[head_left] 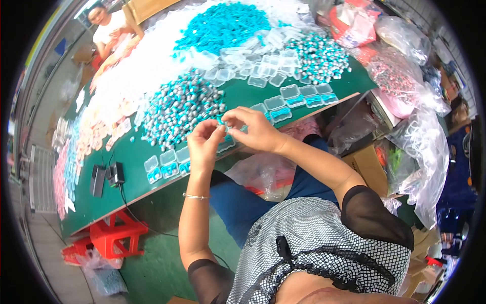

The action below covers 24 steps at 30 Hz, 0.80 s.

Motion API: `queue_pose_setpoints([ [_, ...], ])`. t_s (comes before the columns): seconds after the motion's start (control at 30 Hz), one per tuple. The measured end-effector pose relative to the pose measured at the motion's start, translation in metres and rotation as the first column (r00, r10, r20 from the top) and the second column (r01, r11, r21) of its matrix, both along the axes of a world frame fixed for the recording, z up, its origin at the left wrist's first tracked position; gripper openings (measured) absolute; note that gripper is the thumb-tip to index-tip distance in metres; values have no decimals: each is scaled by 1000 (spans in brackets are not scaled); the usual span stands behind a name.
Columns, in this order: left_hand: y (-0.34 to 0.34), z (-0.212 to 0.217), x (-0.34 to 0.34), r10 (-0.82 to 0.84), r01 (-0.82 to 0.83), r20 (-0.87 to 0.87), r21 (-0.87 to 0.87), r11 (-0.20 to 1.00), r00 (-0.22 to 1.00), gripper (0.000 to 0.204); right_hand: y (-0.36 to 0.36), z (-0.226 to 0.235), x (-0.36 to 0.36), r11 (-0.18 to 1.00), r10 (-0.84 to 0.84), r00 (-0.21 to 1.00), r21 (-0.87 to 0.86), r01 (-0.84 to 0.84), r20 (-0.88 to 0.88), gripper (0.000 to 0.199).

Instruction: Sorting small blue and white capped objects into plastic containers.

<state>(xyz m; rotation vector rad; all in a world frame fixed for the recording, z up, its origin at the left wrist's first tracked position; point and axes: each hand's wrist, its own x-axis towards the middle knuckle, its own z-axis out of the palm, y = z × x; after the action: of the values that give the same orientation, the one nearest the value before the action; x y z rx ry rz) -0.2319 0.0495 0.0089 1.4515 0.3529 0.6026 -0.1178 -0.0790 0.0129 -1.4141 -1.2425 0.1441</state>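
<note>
On the flat green table, clear rectangular plastic cases lie piled right of a rounded silver-and-teal heap, apparently touching the broad teal heap behind.

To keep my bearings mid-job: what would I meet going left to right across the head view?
Black box-shaped devices, leftmost open clear plastic case with teal pieces, left hand, right hand, right-side mound of small teal-and-silver pieces, large crumpled clear plastic bag.
</note>
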Motion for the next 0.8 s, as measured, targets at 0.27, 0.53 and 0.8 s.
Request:
queue_pose_setpoints([
  [0.27,5,13,-22,49,-49,1,79,996,999,14,-101,-11,180,696,-597,655,-107,710,463,11],
  [0.53,4,11,-35,9,2,-91,121,993,996,14,-94,-26,208,480,-458,343,-97,872,820,13],
  [0.8,17,14,-62,140,-117,-103,208,971,985,14,-95,-41,228,529,-492,418,-119,840,764,15],
])
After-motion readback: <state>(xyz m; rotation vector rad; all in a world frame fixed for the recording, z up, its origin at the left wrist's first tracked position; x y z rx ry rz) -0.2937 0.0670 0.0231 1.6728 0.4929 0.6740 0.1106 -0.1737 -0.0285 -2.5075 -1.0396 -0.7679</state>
